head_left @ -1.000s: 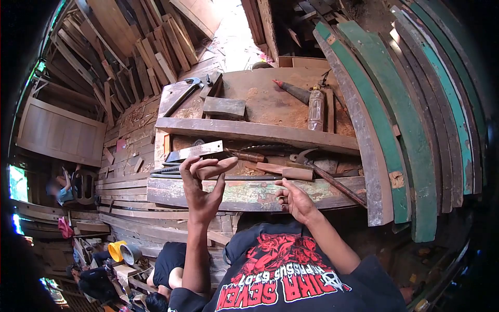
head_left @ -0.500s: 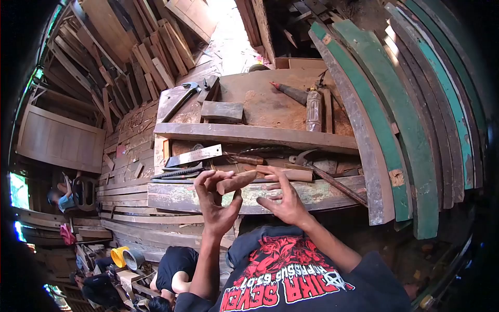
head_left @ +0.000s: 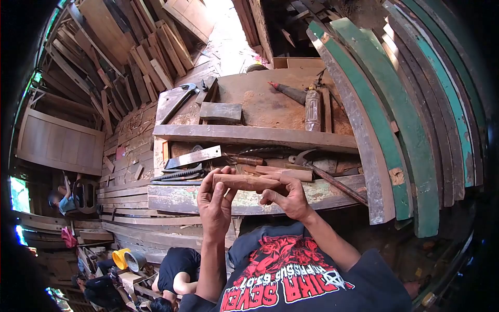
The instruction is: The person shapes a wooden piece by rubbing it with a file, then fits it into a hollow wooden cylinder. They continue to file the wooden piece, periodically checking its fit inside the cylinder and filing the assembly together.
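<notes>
A short, carved piece of wood (head_left: pixel 244 182) with a tapering right end lies level between my hands, above the bench's near edge. My left hand (head_left: pixel 214 200) grips its thicker left end, thumb in front and fingers behind. The fingers of my right hand (head_left: pixel 290 197) are curled closed at the tapered end, partly covering the tip. Just behind the piece, the bench's tool trough (head_left: pixel 182 145) holds a flat metal blade (head_left: pixel 200 156), a wooden-handled tool (head_left: pixel 245 159), a wooden block (head_left: pixel 291 173) and a claw hammer (head_left: pixel 322 171).
On the bench top (head_left: pixel 260 104) are another hammer (head_left: pixel 182 101), a wooden block (head_left: pixel 221 111), a plastic bottle (head_left: pixel 313 110) and a dark cone-shaped tool (head_left: pixel 288 92). Long green-painted planks (head_left: pixel 395 125) stand at the right. A bent-over person (head_left: pixel 179 273) is at lower left.
The wood has turned from slanted to level and moved slightly right. My right hand has come in from apart and closed at its tapered end.
</notes>
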A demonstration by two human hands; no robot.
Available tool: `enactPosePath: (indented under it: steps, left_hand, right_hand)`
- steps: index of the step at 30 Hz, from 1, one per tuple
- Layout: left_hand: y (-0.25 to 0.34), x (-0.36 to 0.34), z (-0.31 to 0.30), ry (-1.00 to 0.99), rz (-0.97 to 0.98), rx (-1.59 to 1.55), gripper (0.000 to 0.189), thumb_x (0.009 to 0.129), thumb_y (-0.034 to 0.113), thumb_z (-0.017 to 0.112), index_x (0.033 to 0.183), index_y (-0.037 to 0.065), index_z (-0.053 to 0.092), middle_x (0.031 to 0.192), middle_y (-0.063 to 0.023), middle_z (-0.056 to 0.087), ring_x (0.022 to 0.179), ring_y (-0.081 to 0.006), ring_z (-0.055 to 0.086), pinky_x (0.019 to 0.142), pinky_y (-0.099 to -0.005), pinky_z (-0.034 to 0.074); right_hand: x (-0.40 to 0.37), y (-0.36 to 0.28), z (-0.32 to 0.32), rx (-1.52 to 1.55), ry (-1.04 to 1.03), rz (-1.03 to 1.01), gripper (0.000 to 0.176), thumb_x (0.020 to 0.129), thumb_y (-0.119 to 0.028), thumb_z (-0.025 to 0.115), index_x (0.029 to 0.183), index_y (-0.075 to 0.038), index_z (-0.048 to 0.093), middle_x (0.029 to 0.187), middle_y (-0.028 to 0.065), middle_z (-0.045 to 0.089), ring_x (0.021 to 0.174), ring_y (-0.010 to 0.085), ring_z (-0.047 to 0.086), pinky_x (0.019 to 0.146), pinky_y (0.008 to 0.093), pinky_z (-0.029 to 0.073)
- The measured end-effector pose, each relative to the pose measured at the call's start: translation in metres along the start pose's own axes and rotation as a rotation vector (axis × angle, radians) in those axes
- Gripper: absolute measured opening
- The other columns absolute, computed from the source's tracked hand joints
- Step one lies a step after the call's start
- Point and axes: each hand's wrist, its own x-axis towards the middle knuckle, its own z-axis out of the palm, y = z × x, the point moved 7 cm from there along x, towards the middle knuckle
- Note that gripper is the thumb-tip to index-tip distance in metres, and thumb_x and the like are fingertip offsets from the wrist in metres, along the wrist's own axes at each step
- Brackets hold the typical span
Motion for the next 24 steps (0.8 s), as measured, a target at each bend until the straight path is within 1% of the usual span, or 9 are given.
enactPosePath:
  steps: [2,5,8,11,14,17,20,24]
  left_hand:
    - [-0.002,0.003,-0.005,0.036,-0.008,0.009,0.039,0.107,0.007,0.058,0.143,-0.005,0.049,0.142,-0.0246,0.059,0.132,-0.0346,0.061,0.109,-0.0451,0.057]
    - [-0.006,0.006,-0.013,0.08,-0.026,0.027,0.038,0.109,0.012,0.057,0.142,-0.005,0.051,0.141,-0.0248,0.061,0.128,-0.0332,0.064,0.108,-0.0444,0.058]
    - [-0.011,0.007,-0.02,0.105,-0.05,0.035,0.038,0.11,0.016,0.055,0.142,-0.005,0.052,0.138,-0.0241,0.063,0.123,-0.0309,0.068,0.107,-0.0439,0.059]
    - [-0.014,0.008,-0.027,0.107,-0.068,0.055,0.039,0.111,0.02,0.055,0.14,-0.005,0.054,0.134,-0.0231,0.065,0.118,-0.0288,0.07,0.104,-0.0426,0.06]
    - [-0.018,0.008,-0.032,0.129,-0.097,0.081,0.037,0.111,0.02,0.055,0.138,-0.005,0.057,0.127,-0.0209,0.069,0.112,-0.0264,0.073,0.1,-0.0403,0.062]
    - [-0.024,0.008,-0.04,0.141,-0.088,0.184,0.035,0.11,0.02,0.056,0.134,-0.005,0.061,0.12,-0.0177,0.071,0.105,-0.0238,0.074,0.096,-0.038,0.063]
    - [-0.037,0.009,-0.056,0.182,-0.093,0.269,0.033,0.109,0.019,0.059,0.13,-0.005,0.065,0.114,-0.0151,0.073,0.099,-0.0214,0.075,0.092,-0.0365,0.064]
    - [-0.044,0.008,-0.073,0.225,-0.095,0.313,0.029,0.106,0.018,0.065,0.123,-0.005,0.069,0.108,-0.0133,0.074,0.094,-0.0192,0.075,0.089,-0.0354,0.065]
  right_hand:
    - [0.003,0.003,-0.006,-0.016,0.004,0.01,0.047,0.101,-0.015,0.071,0.141,0.005,0.056,0.11,0.0141,0.075,0.09,0.019,0.076,0.082,0.0317,0.063]
    - [0.004,0.002,-0.009,0.025,0.033,0.015,0.046,0.104,-0.018,0.068,0.141,0.005,0.057,0.111,0.0157,0.075,0.091,0.0215,0.077,0.08,0.0334,0.064]
    - [0.005,0.008,-0.013,0.045,0.055,0.054,0.043,0.108,-0.024,0.062,0.138,0.006,0.059,0.11,0.0167,0.075,0.091,0.0237,0.077,0.078,0.0345,0.065]
    - [0.005,0.015,-0.018,0.11,0.081,0.062,0.037,0.108,-0.026,0.061,0.128,0.005,0.065,0.11,0.0143,0.075,0.092,0.023,0.078,0.072,0.0301,0.064]
    - [0.007,0.014,-0.02,0.125,0.129,0.083,0.037,0.108,-0.028,0.062,0.129,0.003,0.064,0.11,0.0138,0.075,0.09,0.0219,0.078,0.07,0.0284,0.063]
    - [0.01,0.023,-0.03,0.158,0.263,0.098,0.036,0.107,-0.027,0.064,0.131,0.0,0.063,0.11,0.0119,0.076,0.088,0.0204,0.078,0.068,0.0272,0.063]
    - [0.011,0.032,-0.038,0.142,0.33,0.138,0.031,0.107,-0.025,0.063,0.13,-0.005,0.063,0.11,0.0092,0.075,0.088,0.0188,0.078,0.071,0.027,0.063]
    - [0.01,0.044,-0.044,0.158,0.356,0.137,0.029,0.106,-0.021,0.065,0.13,-0.005,0.063,0.11,0.0077,0.076,0.089,0.0177,0.077,0.072,0.0265,0.063]
